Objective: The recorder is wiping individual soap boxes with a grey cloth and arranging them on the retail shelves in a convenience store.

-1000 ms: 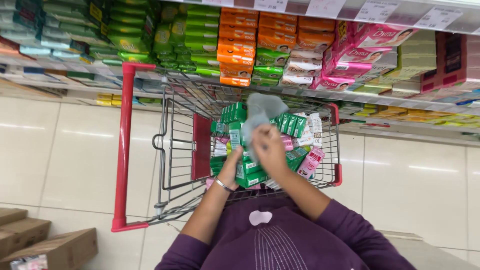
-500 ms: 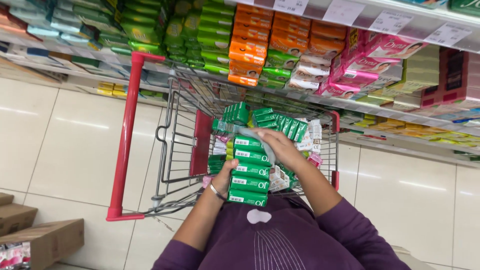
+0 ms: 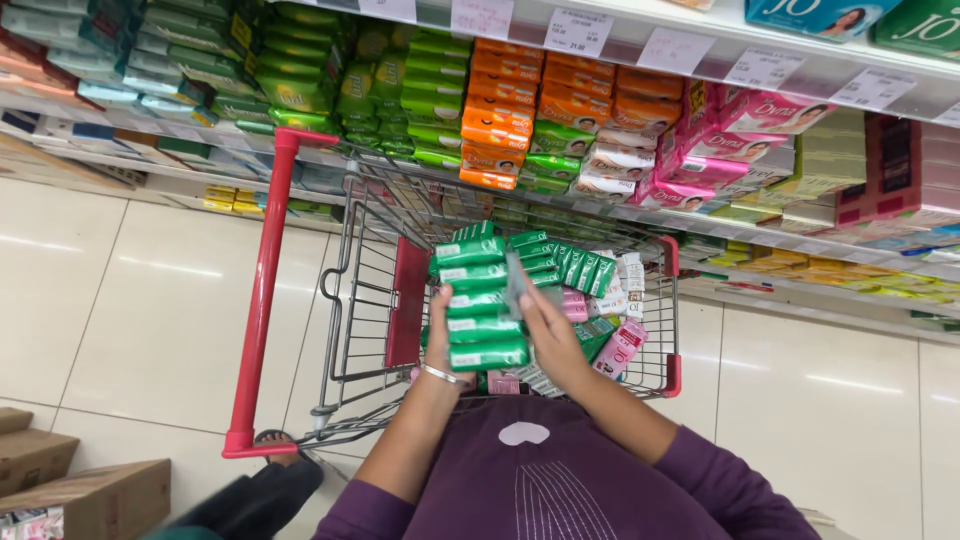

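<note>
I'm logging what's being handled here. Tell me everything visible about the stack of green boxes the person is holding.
The stack of green boxes is a column of about five small, flat, glossy cardboard-looking cartons, each green with a pale label, lying level one on another. It is held above the wire shopping cart. The left hand grips its left side near the bottom, while the right hand presses on its right side, fingers by a piece of clear wrap. More green boxes lie in the cart behind.

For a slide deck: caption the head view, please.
Left hand holds stacked green boxes above a shopping cart; right hand steadies them.
</note>
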